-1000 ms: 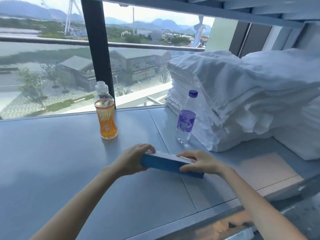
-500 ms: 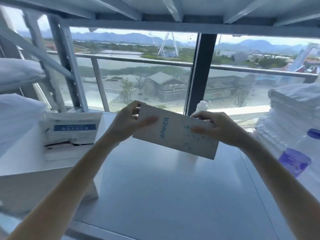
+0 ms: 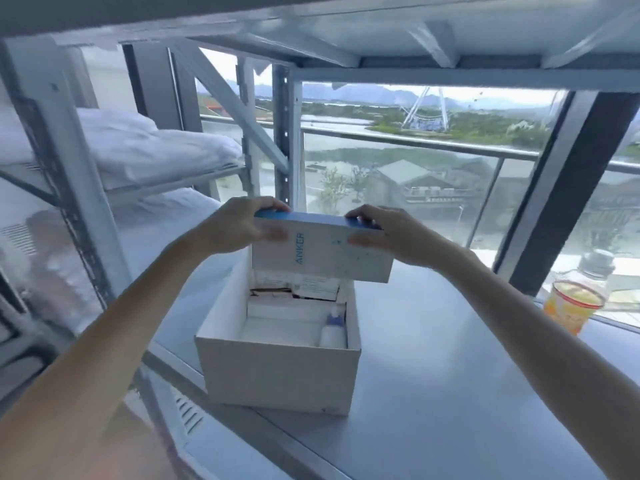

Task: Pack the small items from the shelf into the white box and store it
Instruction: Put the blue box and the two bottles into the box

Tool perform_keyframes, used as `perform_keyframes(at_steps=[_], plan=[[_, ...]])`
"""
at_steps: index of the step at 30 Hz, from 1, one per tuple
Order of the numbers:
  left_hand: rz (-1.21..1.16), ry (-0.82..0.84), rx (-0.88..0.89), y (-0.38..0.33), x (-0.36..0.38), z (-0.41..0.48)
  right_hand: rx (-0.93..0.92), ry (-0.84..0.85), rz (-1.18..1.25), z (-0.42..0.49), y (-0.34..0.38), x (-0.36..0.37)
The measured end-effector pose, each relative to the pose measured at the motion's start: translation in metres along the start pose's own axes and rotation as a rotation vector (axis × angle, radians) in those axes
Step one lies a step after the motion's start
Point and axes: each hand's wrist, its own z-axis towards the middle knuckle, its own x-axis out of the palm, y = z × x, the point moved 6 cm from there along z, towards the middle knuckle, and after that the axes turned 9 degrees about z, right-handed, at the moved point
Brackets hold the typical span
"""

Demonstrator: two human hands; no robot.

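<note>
An open white box (image 3: 280,372) stands on the grey shelf (image 3: 433,393) near its left end. Inside lie several small packets and a small white bottle with a blue cap (image 3: 333,329). Both hands hold a flat white carton with blue edges and blue lettering (image 3: 322,252) upright, directly above the far part of the white box. My left hand (image 3: 242,225) grips its left end. My right hand (image 3: 384,233) grips its right end. The carton's lower edge hangs just over the box's opening.
A bottle of orange drink (image 3: 575,299) stands on the shelf at the right by the window. White bedding (image 3: 138,147) fills the neighbouring rack at the left. A metal upright (image 3: 287,140) rises behind the box, and another shelf lies close overhead.
Both hands lifted the carton off the shelf, carried it leftward and turned it upright. It now hangs over the white box. The view swung left, away from the towels and water bottle.
</note>
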Motion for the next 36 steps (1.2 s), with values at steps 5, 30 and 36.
perform_keyframes(at_steps=[5,30,36], plan=[[0.116,0.012,-0.022,0.069,0.006,0.009,0.008,0.193,-0.146,0.061,-0.005,0.048],[0.731,0.31,0.174,0.114,0.095,0.057,0.253,0.346,-0.327,0.1,-0.081,0.131],[0.837,0.246,0.187,0.11,0.099,0.058,0.138,0.266,-0.518,0.097,-0.08,0.132]])
